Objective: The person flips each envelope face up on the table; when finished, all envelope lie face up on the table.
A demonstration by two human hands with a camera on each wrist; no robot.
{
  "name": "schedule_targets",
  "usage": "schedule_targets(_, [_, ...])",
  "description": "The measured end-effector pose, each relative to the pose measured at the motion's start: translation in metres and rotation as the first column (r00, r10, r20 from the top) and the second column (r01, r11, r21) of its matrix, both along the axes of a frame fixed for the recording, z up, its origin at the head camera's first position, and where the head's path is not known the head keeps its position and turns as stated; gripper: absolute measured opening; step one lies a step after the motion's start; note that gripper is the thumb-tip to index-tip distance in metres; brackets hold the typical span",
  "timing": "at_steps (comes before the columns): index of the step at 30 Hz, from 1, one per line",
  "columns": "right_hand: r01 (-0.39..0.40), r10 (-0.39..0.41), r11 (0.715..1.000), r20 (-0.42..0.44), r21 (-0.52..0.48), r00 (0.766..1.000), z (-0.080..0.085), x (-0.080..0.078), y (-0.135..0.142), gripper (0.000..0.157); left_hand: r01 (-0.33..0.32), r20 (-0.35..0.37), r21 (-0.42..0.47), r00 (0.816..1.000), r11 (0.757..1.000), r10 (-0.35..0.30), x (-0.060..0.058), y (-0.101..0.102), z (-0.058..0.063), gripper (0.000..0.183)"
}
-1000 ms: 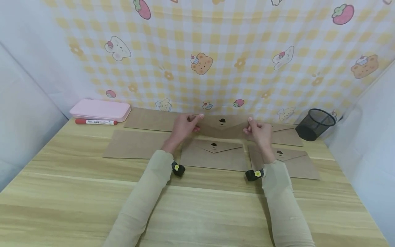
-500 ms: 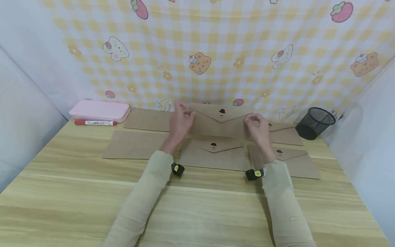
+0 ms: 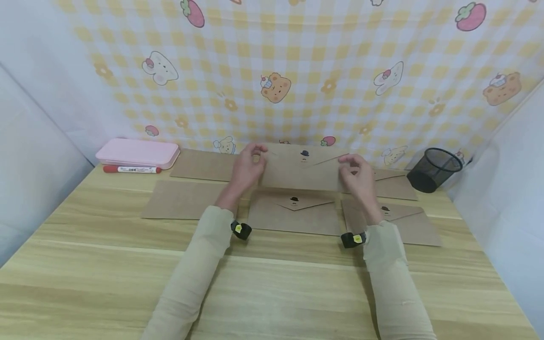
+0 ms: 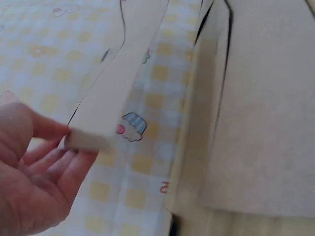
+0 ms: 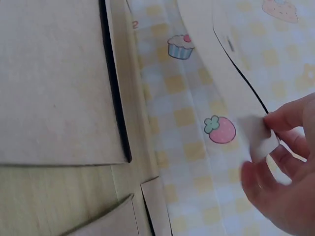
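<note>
A brown kraft envelope (image 3: 303,172) with a small hat-and-moustache print is held up off the table, its face toward the head camera. My left hand (image 3: 248,167) pinches its left edge, the thumb and fingers on opposite sides in the left wrist view, where the envelope (image 4: 106,113) is seen nearly edge-on. The right hand (image 3: 359,177) pinches the opposite edge; in the right wrist view that end of the envelope (image 5: 258,137) curves between the fingers. Just in front of it, another envelope (image 3: 293,219) lies flat, flap side up.
More envelopes lie flat on both sides, including a plain one (image 3: 182,200) at left and a flap-up one (image 3: 399,229) at right. A pink case (image 3: 138,151) and red marker (image 3: 132,169) sit back left. A black mesh pen cup (image 3: 433,170) tilts back right, before a checked curtain (image 3: 297,56).
The envelope has risen from lower down, and its face has tipped toward the camera and grown brighter. The left hand's raised fingers have come down onto the edge; the right hand keeps its grip.
</note>
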State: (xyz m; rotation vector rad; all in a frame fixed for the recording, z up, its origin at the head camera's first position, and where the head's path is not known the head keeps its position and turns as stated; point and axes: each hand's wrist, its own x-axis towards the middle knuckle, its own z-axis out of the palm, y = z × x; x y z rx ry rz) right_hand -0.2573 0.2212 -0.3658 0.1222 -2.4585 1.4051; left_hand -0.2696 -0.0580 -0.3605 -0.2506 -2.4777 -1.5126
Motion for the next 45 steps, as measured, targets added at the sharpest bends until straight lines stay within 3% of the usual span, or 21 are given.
schedule_targets(3, [-0.049,0.050,0.998,0.016,-0.050,0.999,0.001,0.000,0.002,0.022,0.120,0.072,0.042,0.990,0.992,-0.123,0.002,-0.003,0.003,0.050])
schedule_targets(8, [-0.083,0.084,0.992,0.004,-0.096,0.996,0.009,0.006,-0.002,0.035,0.300,0.196,0.099,0.929,0.949,-0.314,0.008,-0.007,0.010,0.082])
schedule_targets(12, [-0.100,0.099,0.992,-0.010,-0.080,0.995,0.009,0.007,-0.003,0.039,0.341,0.240,0.089,0.905,0.936,-0.353,0.008,-0.008,0.011,0.090])
schedule_targets(15, [-0.094,0.094,0.995,0.000,-0.034,0.996,0.002,0.001,0.001,0.039,0.325,0.268,0.128,0.898,0.937,-0.348,0.004,-0.008,0.006,0.080])
schedule_targets(20, [-0.086,0.086,0.996,0.022,0.014,0.996,-0.002,-0.001,0.002,0.040,0.307,0.265,0.146,0.904,0.941,-0.336,0.002,-0.008,0.005,0.044])
schedule_targets(25, [-0.137,0.137,0.991,0.036,0.010,0.990,-0.003,-0.002,0.002,0.046,0.283,0.209,0.135,0.929,0.950,-0.306,0.001,-0.008,0.004,0.022])
schedule_targets(27, [-0.162,0.161,0.987,0.050,0.003,0.986,-0.003,-0.001,0.002,0.049,0.274,0.179,0.110,0.940,0.955,-0.290,0.001,-0.008,0.005,0.021])
schedule_targets(31, [-0.211,0.210,0.977,0.099,0.005,0.973,-0.002,-0.001,0.002,0.056,0.269,0.133,-0.065,0.957,0.961,-0.259,0.002,-0.009,0.006,0.032])
schedule_targets(35, [-0.263,0.254,0.964,0.149,0.043,0.956,-0.001,-0.001,0.001,0.061,0.302,0.139,-0.223,0.951,0.927,-0.276,0.002,-0.010,0.008,0.052])
schedule_targets(40, [-0.290,0.264,0.948,0.181,0.133,0.947,-0.002,-0.002,0.002,0.070,0.359,0.167,-0.256,0.931,0.898,-0.324,0.001,-0.010,0.007,0.062])
schedule_targets(45, [-0.353,0.312,0.917,0.219,0.185,0.924,-0.002,-0.001,0.008,0.079,0.338,0.161,-0.296,0.939,0.893,-0.302,0.001,-0.010,0.006,0.061])
